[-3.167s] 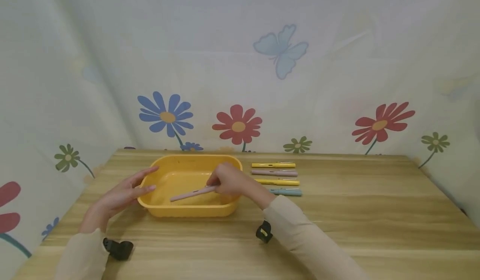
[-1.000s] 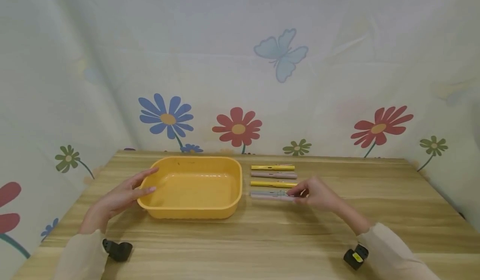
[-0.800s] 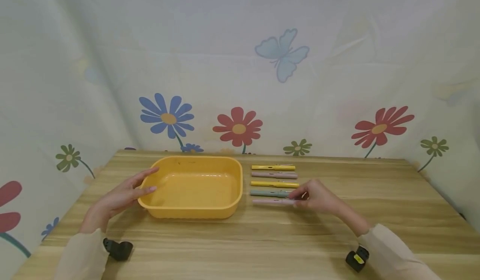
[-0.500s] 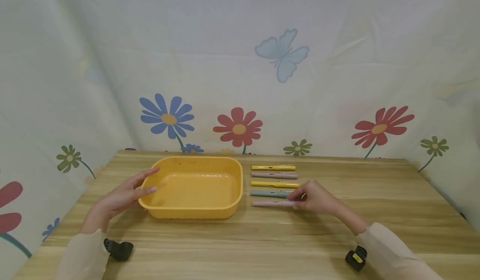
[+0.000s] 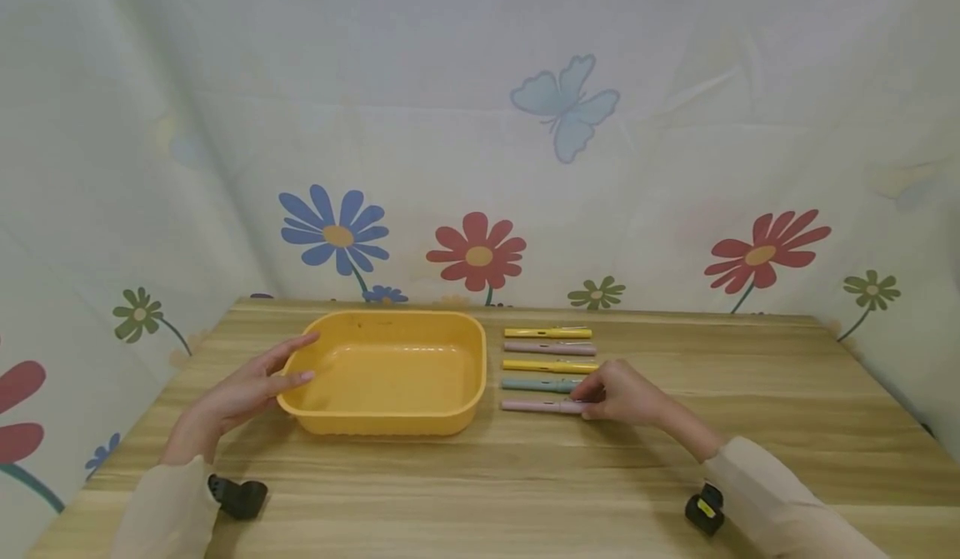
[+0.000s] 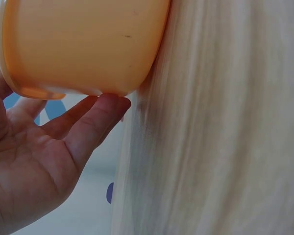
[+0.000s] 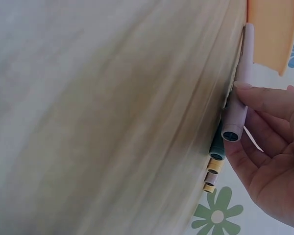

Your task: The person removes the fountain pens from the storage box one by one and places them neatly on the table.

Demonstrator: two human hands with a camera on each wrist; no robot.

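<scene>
My left hand (image 5: pixel 243 388) holds the left end of a yellow plastic tub (image 5: pixel 382 425), thumb over the rim and fingers against the outer wall (image 6: pixel 88 49). The tub has nothing in it. To its right, my right hand (image 5: pixel 626 394) pinches the capped end of a pale pink pen (image 5: pixel 542 406) between thumb and fingers. This pen lies nearest to me in a column of parallel pens. Just behind it is a blue-green pen (image 5: pixel 534 385), with my fingertips close to its cap. In the right wrist view the pink pen (image 7: pixel 238 103) shows along the thumb.
Farther back in the column lie a yellow pen (image 5: pixel 546 366), a mauve pen (image 5: pixel 547 347) and another yellow pen (image 5: pixel 546 333). All rest on a wood-grain table (image 5: pixel 465 492). A flower-printed curtain (image 5: pixel 645 176) hangs behind and at both sides.
My right hand has carried the pale pink pen out of the tub to the right and laid it in front of the blue-green pen. The left hand stays on the tub.
</scene>
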